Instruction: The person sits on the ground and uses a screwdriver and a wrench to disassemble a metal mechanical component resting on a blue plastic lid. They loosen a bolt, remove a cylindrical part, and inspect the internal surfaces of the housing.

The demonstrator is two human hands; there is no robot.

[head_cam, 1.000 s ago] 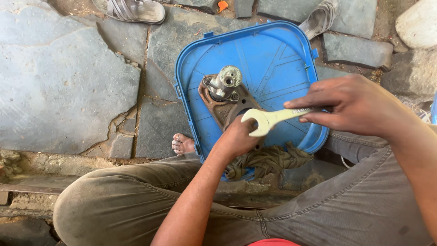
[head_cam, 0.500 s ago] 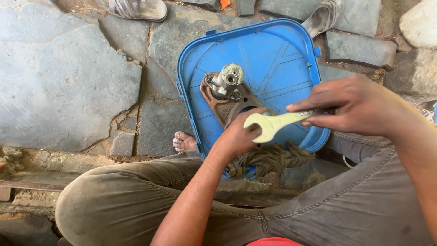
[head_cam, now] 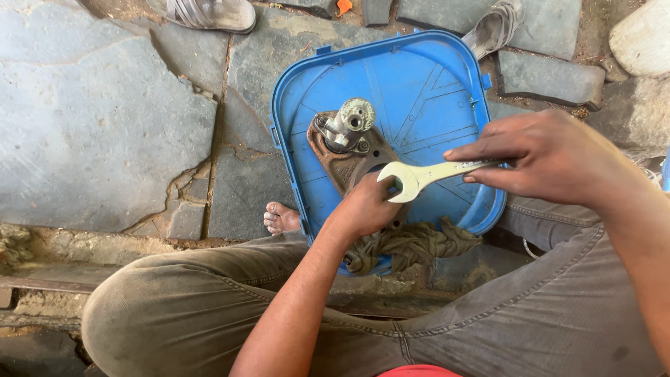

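A blue plastic tray (head_cam: pixel 433 77) lies on the stone floor in front of me. On it rests a rusty brown metal part (head_cam: pixel 342 157) with a short silvery shaft (head_cam: pixel 349 120) standing up from it. My left hand (head_cam: pixel 363 206) grips the near end of that part. My right hand (head_cam: pixel 548 157) holds the handle of a pale open-ended wrench (head_cam: pixel 426 176), whose jaw hangs just above my left hand's knuckles. A dirty rag (head_cam: pixel 412 244) lies bunched at the tray's near edge, under my left wrist.
My bare toes (head_cam: pixel 281 218) show beside the tray's near left corner. Sandals (head_cam: pixel 209 12) lie at the top left and another sandal (head_cam: pixel 495 28) at the tray's far corner. Cracked grey paving stones (head_cam: pixel 98 126) surround the tray; a pale rock (head_cam: pixel 642 35) sits top right.
The wrench jaw has dropped slightly lower and closer to my left hand. My left hand stays on the rusty part.
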